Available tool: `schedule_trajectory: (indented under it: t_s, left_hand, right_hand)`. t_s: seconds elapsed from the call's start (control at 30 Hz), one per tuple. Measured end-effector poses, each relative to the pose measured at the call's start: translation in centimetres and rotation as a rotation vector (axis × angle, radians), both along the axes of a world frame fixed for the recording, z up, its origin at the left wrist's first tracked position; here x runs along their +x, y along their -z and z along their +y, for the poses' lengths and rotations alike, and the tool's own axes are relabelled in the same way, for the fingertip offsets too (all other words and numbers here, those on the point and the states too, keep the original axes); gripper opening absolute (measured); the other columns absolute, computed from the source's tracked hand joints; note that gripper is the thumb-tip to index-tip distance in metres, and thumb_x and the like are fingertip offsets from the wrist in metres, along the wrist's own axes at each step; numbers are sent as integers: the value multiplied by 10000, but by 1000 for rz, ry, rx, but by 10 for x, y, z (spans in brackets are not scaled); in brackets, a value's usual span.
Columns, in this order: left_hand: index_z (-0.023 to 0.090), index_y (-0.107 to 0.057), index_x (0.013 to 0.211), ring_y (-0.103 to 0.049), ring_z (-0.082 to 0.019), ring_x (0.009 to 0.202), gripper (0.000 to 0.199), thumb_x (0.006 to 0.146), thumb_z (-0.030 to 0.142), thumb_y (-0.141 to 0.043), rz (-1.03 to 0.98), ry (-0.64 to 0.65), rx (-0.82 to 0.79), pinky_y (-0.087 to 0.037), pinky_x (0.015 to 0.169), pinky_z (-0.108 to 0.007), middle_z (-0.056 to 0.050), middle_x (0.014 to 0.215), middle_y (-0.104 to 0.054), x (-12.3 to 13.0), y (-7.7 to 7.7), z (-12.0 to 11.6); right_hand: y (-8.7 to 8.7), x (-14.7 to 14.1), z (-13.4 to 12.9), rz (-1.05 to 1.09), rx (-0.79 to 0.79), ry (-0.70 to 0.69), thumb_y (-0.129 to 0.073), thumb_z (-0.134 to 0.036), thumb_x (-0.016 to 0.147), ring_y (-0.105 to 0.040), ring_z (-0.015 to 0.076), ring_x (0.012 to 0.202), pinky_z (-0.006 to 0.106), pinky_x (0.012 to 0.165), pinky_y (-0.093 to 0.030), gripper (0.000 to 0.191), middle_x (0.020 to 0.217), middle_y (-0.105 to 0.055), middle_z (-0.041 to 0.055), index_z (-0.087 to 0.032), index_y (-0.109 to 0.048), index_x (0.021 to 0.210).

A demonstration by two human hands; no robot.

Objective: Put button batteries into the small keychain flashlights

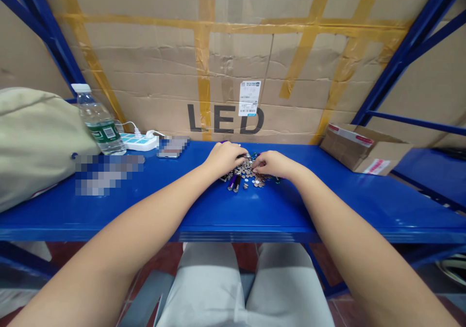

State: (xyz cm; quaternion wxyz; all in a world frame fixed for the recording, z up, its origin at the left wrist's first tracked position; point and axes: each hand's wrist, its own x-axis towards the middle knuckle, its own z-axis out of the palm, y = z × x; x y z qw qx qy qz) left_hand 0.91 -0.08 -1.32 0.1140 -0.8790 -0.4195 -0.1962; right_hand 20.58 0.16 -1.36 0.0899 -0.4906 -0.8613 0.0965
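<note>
Left hand (224, 158) and right hand (275, 165) are resting curled fingers (257, 166) on one uncountable heap of metal discs (248, 172); two purple cylinders (233, 183) are lying just below the fingers.

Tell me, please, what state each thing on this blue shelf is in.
Left hand, resting on the pile, fingers curled.
Right hand, resting on the pile, fingers curled.
Pile of small metal discs, loosely heaped on the blue shelf.
Water bottle, upright and capped.
Power strip, plugged in.
Small cardboard box, closed.
</note>
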Motion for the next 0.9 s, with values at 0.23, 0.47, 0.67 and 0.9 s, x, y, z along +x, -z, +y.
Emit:
schedule_trajectory:
  t_s: [0.23, 0.47, 0.67, 0.9]
  left_hand:
    - [282, -671, 1066, -601, -230, 1024, 229, 898, 322, -520, 6, 3, 6, -435, 827, -341, -28, 1069, -692, 0, 1, 3]
    - [270, -682, 1038, -604, -235, 1004, 223, 886, 316, -525, -19, 14, 7, -431, 815, -337, -39, 1043, -703, -1, 3, 6]
    - [253, -697, 973, -613, -227, 989, 199, 872, 309, -535, -75, 43, -39, -427, 810, -326, -28, 1021, -712, -2, 4, 7]
    - [211, -700, 881, -635, -184, 840, 161, 855, 281, -557, -180, 115, -109, -409, 685, -261, -13, 893, -721, 2, 4, 6]
  right_hand:
    - [2, 0, 1, 25, -11, 20, -560, -130, 697, -605, 139, 653, 228, 572, -413, 238, 752, -728, 2, -190, -759, 814]
    - [0, -1, -3, 129, 30, 55, -577, -148, 654, -549, 126, 570, 236, 526, -388, 175, 641, -670, -1, -183, -730, 730]
    - [-5, -1, -3, 370, 181, 100, -589, -253, 715, -516, 131, 619, 252, 563, -398, 217, 709, -601, 18, -151, -693, 875]
    - [-5, -6, -5, 552, 231, 61, -610, -297, 716, -466, 117, 599, 259, 571, -386, 238, 676, -539, -3, -145, -678, 887]
